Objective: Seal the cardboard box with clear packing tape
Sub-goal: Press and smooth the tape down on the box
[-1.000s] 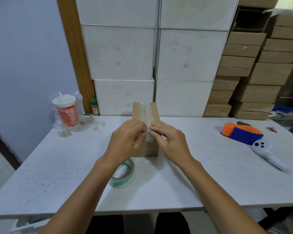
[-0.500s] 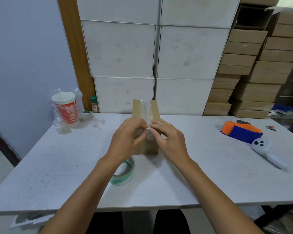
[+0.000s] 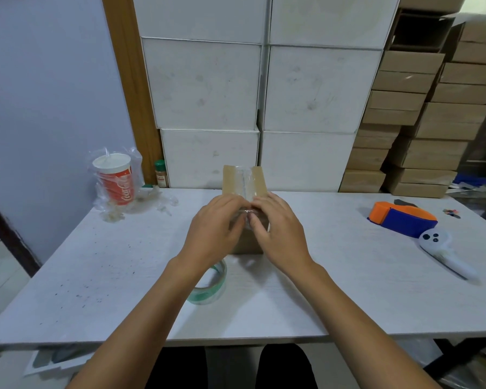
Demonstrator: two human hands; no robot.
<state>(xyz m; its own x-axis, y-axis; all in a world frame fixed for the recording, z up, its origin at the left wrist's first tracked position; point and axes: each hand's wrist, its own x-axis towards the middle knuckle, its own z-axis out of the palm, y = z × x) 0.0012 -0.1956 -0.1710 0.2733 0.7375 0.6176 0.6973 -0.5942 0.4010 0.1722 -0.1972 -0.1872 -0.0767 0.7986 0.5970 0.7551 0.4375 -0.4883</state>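
A small brown cardboard box [image 3: 260,181] stands at the middle of the white table [image 3: 348,290]. A strip of clear tape [image 3: 244,182] runs down the middle of its top and over the near edge. My left hand [image 3: 216,234] and my right hand [image 3: 278,234] rest on the box's near face, fingertips meeting at the tape's end, which they pinch and press against the cardboard. The tape roll [image 3: 209,287], clear with a green core, lies flat on the table just in front of the box, partly hidden under my left wrist.
A red paper cup [image 3: 115,178] in a plastic bag stands at the back left, with a small spice jar [image 3: 161,174] beside it. An orange and blue tape dispenser [image 3: 401,217] and a white controller [image 3: 443,252] lie at the right. Stacked white and brown boxes line the wall behind.
My hands stay on the tape at the box's near face; the fingers have slid slightly lower and spread a little. The view has shifted slightly; nothing else has moved.
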